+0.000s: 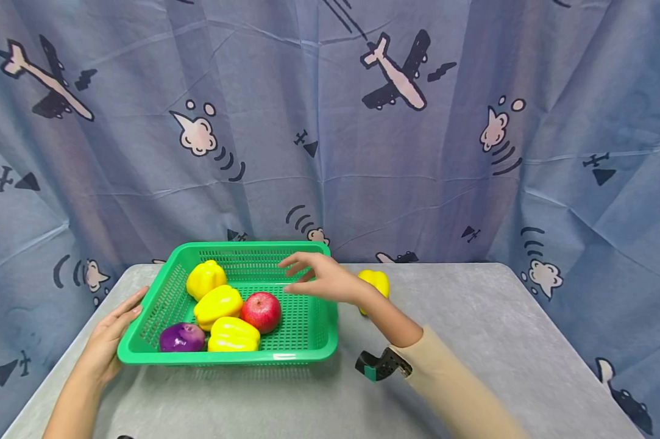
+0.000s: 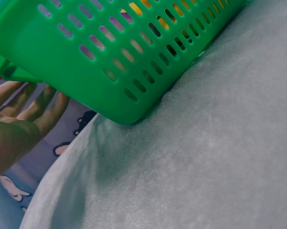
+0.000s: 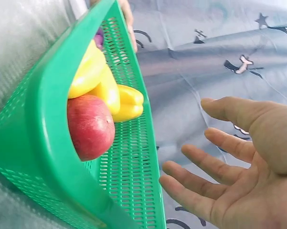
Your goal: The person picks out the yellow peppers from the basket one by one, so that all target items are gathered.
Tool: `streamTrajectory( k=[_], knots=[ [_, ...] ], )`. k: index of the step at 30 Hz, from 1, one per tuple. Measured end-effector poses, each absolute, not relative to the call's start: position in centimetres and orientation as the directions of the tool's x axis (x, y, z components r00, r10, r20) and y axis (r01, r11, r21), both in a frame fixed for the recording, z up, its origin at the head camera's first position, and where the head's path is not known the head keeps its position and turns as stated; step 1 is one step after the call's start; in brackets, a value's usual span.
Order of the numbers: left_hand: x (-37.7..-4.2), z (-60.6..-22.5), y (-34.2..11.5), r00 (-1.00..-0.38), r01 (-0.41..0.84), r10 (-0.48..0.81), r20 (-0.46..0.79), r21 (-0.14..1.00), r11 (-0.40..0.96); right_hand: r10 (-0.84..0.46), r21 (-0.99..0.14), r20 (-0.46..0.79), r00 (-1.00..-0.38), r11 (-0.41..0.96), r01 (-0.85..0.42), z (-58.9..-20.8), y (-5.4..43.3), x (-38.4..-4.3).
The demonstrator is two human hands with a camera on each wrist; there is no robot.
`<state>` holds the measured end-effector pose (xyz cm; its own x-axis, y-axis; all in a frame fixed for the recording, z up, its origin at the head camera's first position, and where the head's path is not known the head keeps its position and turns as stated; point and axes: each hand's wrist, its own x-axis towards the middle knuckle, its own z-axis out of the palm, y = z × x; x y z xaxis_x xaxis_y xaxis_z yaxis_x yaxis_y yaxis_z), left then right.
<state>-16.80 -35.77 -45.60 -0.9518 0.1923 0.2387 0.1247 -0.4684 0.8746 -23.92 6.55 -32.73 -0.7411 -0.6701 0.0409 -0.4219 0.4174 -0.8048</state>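
Observation:
A green plastic basket (image 1: 308, 360) with slotted walls stands on the table. Inside it lie three yellow bell peppers (image 1: 234, 335), a red apple-like fruit (image 1: 261, 312) and a glossy purple rounded piece (image 1: 182, 338) of unclear kind. My left hand (image 1: 107, 338) is at the basket's left rim; its extended fingers (image 2: 50, 107) lie along the outside, just under the rim. Over the basket's right part hovers my right hand (image 1: 324, 279), fingers spread and loosely bent, with nothing in it. In the right wrist view its palm (image 3: 262, 191) faces the camera, apart from the basket.
Another yellow bell pepper (image 1: 375, 281) sits on the table right of the basket, partly behind the right forearm. The grey tabletop (image 1: 489, 347) extends to the right. A blue curtain (image 1: 286, 146) printed with planes hangs behind and at both sides.

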Motion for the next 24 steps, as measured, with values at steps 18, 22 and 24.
streamTrajectory(
  k=[18, 22, 24],
  knots=[
    [-16.8, -45.6, -35.9, -0.951, 0.115, 0.2, 0.234, 0.871, -0.477, -0.743, -0.737, -0.014, -0.669, 0.459, -0.495, -32.1, 3.2, -24.7],
    [-16.8, -45.7, -35.9, -0.95, 0.114, 0.203, 0.237, 0.87, -0.48, -0.763, -0.724, -0.018, -0.647, 0.456, -0.518, -32.1, 2.7, -25.0],
    [-16.8, -45.7, -36.0, -0.948, 0.117, 0.206, 0.241, 0.869, -0.481, -0.77, -0.721, -0.017, -0.638, 0.451, -0.526, -32.1, 2.5, -25.1]
  ],
)
